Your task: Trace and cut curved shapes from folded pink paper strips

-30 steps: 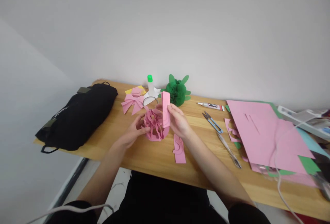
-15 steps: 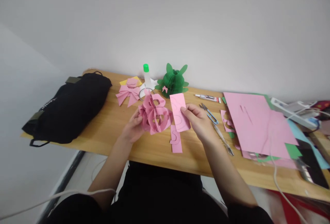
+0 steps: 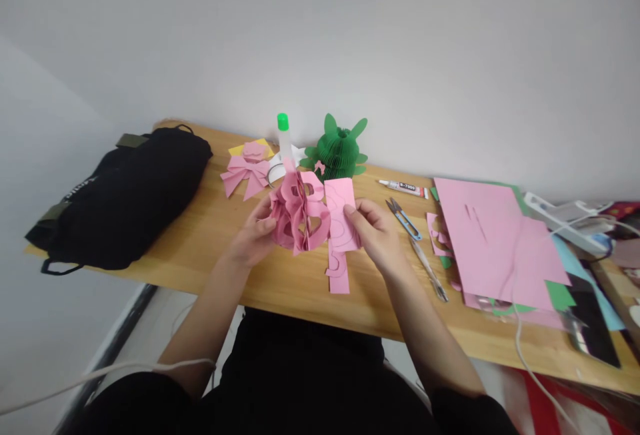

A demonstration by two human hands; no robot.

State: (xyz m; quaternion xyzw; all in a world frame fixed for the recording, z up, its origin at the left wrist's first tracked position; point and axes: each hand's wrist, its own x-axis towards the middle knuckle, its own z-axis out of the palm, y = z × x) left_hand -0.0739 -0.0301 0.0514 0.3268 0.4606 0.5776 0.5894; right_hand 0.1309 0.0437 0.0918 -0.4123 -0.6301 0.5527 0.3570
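In my left hand (image 3: 256,231) is a pink folded paper ornament (image 3: 300,213) with cut-out loops, its layers fanned apart above the table. My right hand (image 3: 373,231) pinches a pink paper strip (image 3: 341,211) with curved pencil outlines, held close beside the ornament's right edge. Under the strip, a cut pink paper scrap (image 3: 339,276) lies on the wood. Behind both hands stand a green honeycomb paper figure (image 3: 343,155) and a glue bottle (image 3: 284,135) with a green cap. A pink paper bow (image 3: 246,173) lies farther left.
Thread snips (image 3: 403,219), a pen (image 3: 429,269) and a glue tube (image 3: 404,188) lie right of my hands. Pink sheets (image 3: 493,241) are stacked beyond them, near a power strip (image 3: 567,225). A black bag (image 3: 130,201) covers the table's left end; a white wall rises behind.
The view has shifted slightly. The pink ornament has turned a little in my left hand, and the strip in my right hand is slightly nearer to it. Both hands keep their holds.
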